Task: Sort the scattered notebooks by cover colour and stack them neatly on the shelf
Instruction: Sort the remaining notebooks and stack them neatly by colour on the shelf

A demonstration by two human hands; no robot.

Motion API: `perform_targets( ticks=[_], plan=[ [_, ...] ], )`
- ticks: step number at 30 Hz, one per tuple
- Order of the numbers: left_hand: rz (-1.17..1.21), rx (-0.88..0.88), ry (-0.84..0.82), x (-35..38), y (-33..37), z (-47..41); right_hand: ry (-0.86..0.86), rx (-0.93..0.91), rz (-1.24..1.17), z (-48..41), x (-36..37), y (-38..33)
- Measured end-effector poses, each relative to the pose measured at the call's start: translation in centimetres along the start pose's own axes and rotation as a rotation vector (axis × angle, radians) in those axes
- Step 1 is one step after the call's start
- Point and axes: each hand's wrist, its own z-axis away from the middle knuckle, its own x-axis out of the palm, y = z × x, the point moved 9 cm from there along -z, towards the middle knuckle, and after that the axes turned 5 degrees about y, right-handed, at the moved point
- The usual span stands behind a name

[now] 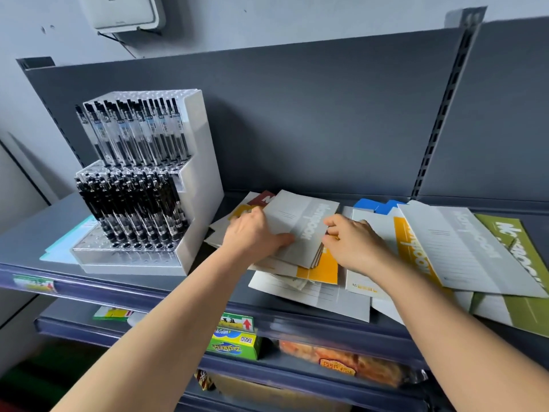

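Notebooks lie scattered on the dark shelf [118, 288]. A small stack topped by a grey notebook [300, 221] is tilted up in the middle. My left hand [252, 233] grips its left edge, thumb on the cover. My right hand [353, 242] holds its right edge, fingers curled round it. Under the stack lie a yellow notebook [322, 270] and a grey one [335, 301]. A red-brown notebook [263, 198] peeks out behind. To the right lie a yellow notebook [413, 248], a grey one [469, 251], a green one [520, 251] and blue ones [377, 205].
A white and clear pen display rack [154, 179] full of black pens stands at the left, close to my left hand. Pale blue paper [59, 248] lies under it. Lower shelves hold snack packets [231, 346]. The grey back panel [297, 114] rises behind.
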Motion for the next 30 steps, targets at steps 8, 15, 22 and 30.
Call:
perform_targets(
  ticks=[8,15,22,30],
  plan=[
    [0.320,-0.024,0.164,-3.5,0.0,0.5,-0.056,0.107,-0.392,-0.3,1.5,0.1],
    [0.858,-0.127,0.146,-2.8,3.6,0.9,0.125,0.169,-0.693,1.2,-2.5,3.1],
    [0.840,0.059,-0.289,3.1,15.8,4.1,0.305,0.270,-0.405,3.5,-9.6,14.2],
    [0.394,0.160,-0.281,8.0,23.0,5.7,0.160,0.392,0.208,4.4,-12.8,21.1]
  ],
)
